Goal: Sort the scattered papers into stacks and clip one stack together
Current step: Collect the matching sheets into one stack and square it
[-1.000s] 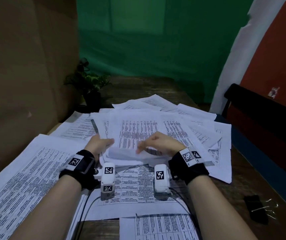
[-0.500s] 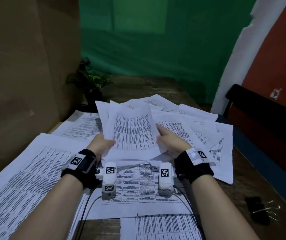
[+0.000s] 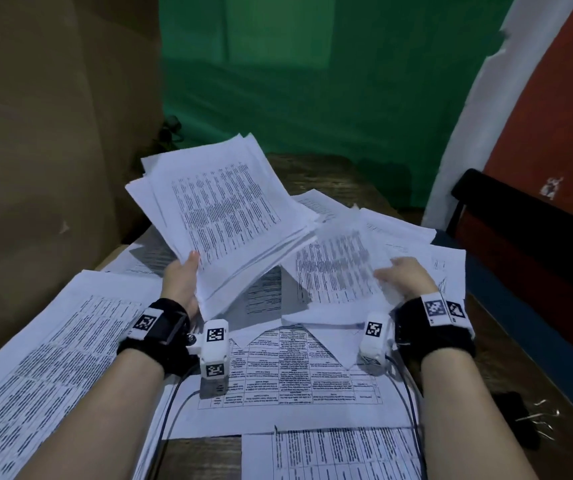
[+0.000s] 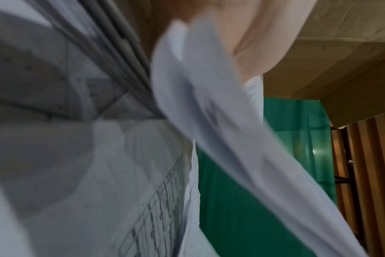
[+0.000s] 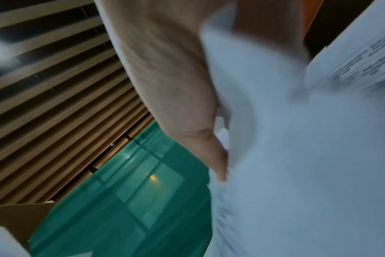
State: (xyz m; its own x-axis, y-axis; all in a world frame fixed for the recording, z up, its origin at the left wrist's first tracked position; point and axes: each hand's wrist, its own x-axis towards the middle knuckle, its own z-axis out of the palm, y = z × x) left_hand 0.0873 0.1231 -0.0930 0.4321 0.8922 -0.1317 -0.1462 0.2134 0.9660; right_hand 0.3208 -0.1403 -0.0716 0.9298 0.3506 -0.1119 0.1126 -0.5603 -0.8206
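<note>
My left hand (image 3: 183, 282) grips a thick stack of printed papers (image 3: 222, 216) by its near edge, thumb on top, and holds it lifted and tilted up to the left. The left wrist view shows the stack's fanned edges (image 4: 209, 104) against my palm (image 4: 253, 34). My right hand (image 3: 404, 277) holds a blurred loose sheet (image 3: 333, 275) raised a little off the pile at the centre right. In the right wrist view that sheet (image 5: 297, 156) runs between my thumb (image 5: 218, 161) and the hidden fingers. A black binder clip (image 3: 513, 407) lies at the near right on the table.
Loose printed sheets cover the wooden table (image 3: 486, 341): a large spread at the left (image 3: 35, 358), a table-form sheet (image 3: 278, 368) between my wrists, another at the front edge (image 3: 340, 455). A cardboard wall (image 3: 53, 133) stands left, a dark chair (image 3: 520, 230) right.
The stack has risen from the pile and swung up and left in my left hand. My right hand has let go of it and moved right onto another sheet.
</note>
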